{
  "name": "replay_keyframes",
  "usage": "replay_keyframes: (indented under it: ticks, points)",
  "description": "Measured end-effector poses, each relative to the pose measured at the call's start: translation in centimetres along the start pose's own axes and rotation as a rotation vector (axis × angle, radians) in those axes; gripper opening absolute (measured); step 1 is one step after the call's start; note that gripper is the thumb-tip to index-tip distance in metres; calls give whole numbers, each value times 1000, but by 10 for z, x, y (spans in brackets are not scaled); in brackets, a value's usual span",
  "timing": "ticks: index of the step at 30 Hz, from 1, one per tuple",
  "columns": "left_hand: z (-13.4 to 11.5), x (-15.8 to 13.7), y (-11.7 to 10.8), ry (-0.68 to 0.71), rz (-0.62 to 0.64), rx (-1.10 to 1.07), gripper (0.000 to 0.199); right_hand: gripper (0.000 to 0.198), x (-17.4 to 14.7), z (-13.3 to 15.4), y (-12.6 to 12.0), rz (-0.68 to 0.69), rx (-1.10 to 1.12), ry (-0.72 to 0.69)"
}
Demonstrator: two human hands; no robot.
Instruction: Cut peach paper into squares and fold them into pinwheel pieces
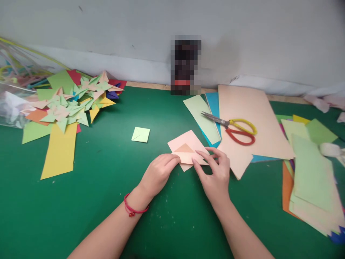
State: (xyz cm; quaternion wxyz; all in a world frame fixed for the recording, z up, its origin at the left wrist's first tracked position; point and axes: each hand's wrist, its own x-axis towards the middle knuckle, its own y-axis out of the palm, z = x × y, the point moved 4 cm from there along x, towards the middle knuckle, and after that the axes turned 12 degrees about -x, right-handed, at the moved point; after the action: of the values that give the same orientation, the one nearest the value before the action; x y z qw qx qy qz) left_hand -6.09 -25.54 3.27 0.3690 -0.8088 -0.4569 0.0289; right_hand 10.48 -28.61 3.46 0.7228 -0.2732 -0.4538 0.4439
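Note:
A pink sheet of paper (188,140), partly folded, lies on the green table in front of me. A darker triangle shows near its middle, above a folded edge. My left hand (161,169) pinches the paper's left corner, fingers pressed together. With thumb and fingers apart, my right hand (214,163) touches the right side of the same paper; its fingers rest along the fold. Just beyond my left hand sits a small folded green paper square (141,135), touched by neither hand.
Scissors (228,126) with yellow and red handles lie on large pink sheets (253,108) at the right. Coloured paper strips (312,176) pile up farther right. Folded paper stars (70,104) heap at the left beside a clear plastic bag (16,104). A blurred-out object (185,64) stands against the wall.

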Motion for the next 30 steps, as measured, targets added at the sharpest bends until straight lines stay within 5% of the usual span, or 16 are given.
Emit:
replay_keyframes:
  ticks: [6,21,30]
  points:
    - [10,2,-3,-126,-61,-169,17,22,-1,2,5,115,-45,-192]
    - [22,12,-2,-300,-142,-298,12,9,8,-10,14,232,141,21]
    - [18,17,3,-294,-134,-73,19,9,7,-1,18,177,28,78]
